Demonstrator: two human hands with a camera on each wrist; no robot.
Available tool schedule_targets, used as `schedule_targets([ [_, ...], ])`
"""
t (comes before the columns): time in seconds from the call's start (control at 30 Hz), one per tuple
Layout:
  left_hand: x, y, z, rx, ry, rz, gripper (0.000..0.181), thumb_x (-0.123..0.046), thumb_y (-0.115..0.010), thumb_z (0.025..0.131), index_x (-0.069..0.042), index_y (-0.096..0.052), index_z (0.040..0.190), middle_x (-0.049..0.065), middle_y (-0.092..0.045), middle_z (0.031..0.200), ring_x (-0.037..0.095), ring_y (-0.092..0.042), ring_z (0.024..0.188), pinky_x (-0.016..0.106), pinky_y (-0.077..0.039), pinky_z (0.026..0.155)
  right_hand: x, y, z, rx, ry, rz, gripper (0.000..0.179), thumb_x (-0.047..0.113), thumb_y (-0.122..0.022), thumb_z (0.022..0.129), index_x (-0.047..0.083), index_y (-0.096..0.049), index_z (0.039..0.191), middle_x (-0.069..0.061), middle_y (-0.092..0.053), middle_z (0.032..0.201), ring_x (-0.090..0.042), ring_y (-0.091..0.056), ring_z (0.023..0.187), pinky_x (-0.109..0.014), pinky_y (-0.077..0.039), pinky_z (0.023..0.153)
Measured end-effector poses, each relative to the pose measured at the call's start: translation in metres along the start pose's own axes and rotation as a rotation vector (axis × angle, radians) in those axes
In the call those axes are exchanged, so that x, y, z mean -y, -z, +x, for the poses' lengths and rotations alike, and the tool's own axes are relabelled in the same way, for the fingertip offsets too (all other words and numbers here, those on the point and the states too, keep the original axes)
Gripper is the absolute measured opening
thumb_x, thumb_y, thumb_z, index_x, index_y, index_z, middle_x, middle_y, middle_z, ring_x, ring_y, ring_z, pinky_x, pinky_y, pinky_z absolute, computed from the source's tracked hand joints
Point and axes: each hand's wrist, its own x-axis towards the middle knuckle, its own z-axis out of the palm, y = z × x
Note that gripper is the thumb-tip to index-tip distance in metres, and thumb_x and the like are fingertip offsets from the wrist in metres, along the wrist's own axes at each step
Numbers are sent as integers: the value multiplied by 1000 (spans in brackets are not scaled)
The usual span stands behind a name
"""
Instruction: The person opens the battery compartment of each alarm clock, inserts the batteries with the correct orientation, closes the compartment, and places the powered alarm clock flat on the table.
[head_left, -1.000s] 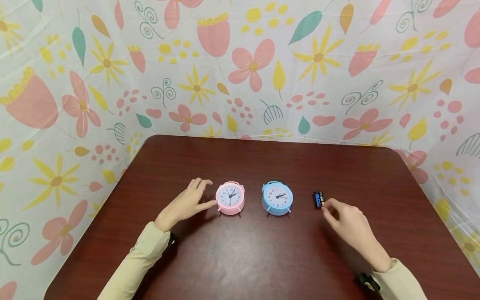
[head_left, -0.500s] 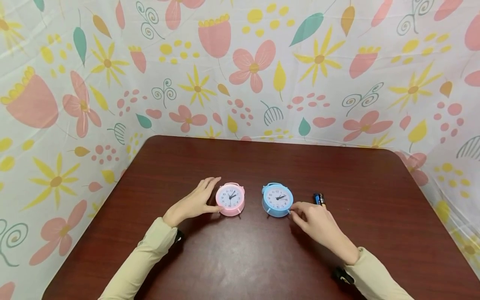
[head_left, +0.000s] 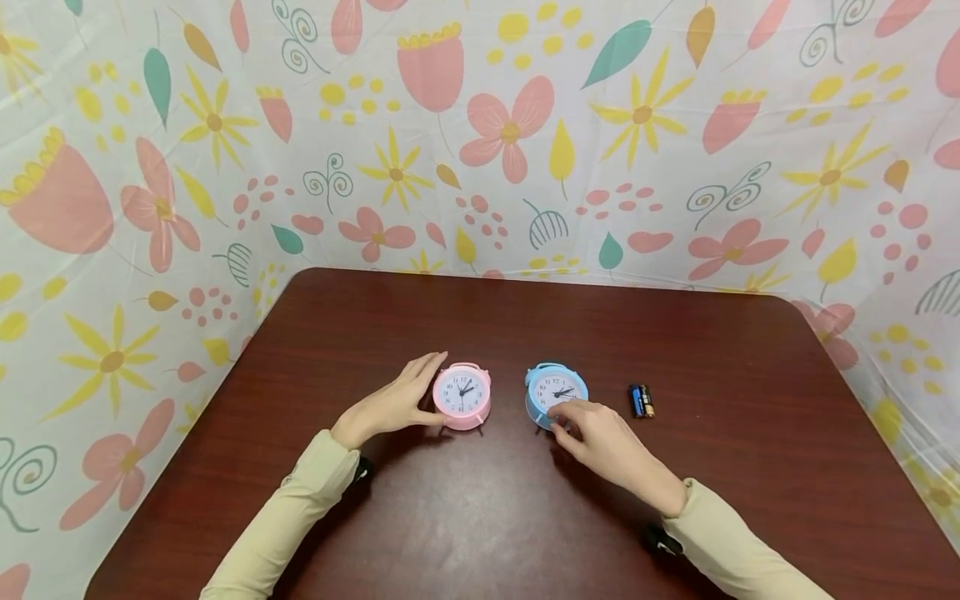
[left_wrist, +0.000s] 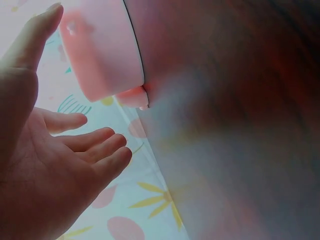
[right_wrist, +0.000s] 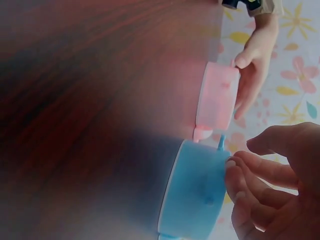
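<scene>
A pink twin-bell alarm clock [head_left: 462, 392] stands left of a blue one [head_left: 546, 385], both dials tilted up. My left hand [head_left: 393, 403] is at the pink clock's left side, thumb by its lower rim and fingers along its upper left. In the left wrist view, spread fingers [left_wrist: 107, 150] hang apart from the pink case [left_wrist: 105, 50]. My right hand [head_left: 615, 443] reaches over the blue clock's lower right, hiding part of its dial. Seen from the right wrist, loosely bent fingertips [right_wrist: 235, 175] are right at the front rim of the blue clock [right_wrist: 192, 192], thumb held away.
A small pair of batteries [head_left: 641, 401] lies on the dark brown table [head_left: 465, 517], right of the blue clock. Behind and beside the table hangs a white cloth [head_left: 420, 192] printed with flowers and leaves.
My right hand has moved left from the batteries to the blue clock, uncovering the batteries. My left hand has come slightly right, closer around the pink clock. Both clocks stay in place.
</scene>
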Motion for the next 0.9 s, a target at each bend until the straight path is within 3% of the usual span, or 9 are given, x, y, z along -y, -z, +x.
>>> schedule_targets([
  [0.17, 1, -1, -1, 7, 10, -9, 110, -49, -78, 76, -5, -14, 154, 23, -20, 156, 35, -20, 146, 49, -32, 112, 3, -5, 5, -27, 60, -12, 12, 6, -75, 78, 10, -71, 89, 5, -69, 78, -5, -58, 59, -19, -43, 59],
  [0.33, 2, -2, 0, 13, 24, -10, 112, -52, -78, 75, -6, -14, 155, 22, -19, 157, 34, -20, 146, 49, -33, 112, 10, -9, 10, -3, 51, 8, 12, 7, -74, 80, 10, -71, 91, 3, -67, 80, -7, -59, 62, -17, -46, 57],
  [0.5, 1, -4, 4, 18, -3, -1, 113, -52, -78, 75, -5, -14, 155, 21, -18, 158, 32, -19, 147, 47, -33, 112, 16, -13, 18, 26, 50, 37, 13, 7, -72, 82, 8, -70, 95, 0, -67, 84, -8, -57, 64, -17, -46, 58],
  [0.67, -1, -6, 6, 2, -31, 7, 112, -48, -79, 75, -3, -15, 154, 19, -19, 158, 30, -19, 147, 47, -33, 112, 21, -18, 29, -13, 89, 82, 23, 4, -74, 79, 4, -68, 101, -4, -66, 87, -11, -57, 66, -19, -47, 60],
  [0.9, -4, -6, 7, 24, -35, 7, 111, -43, -81, 75, 0, -15, 153, 22, -20, 158, 33, -21, 146, 47, -33, 113, 26, -21, 44, 15, 49, 69, 56, 10, -80, 76, 2, -58, 126, -13, -62, 117, -24, -61, 102, -37, -54, 84],
])
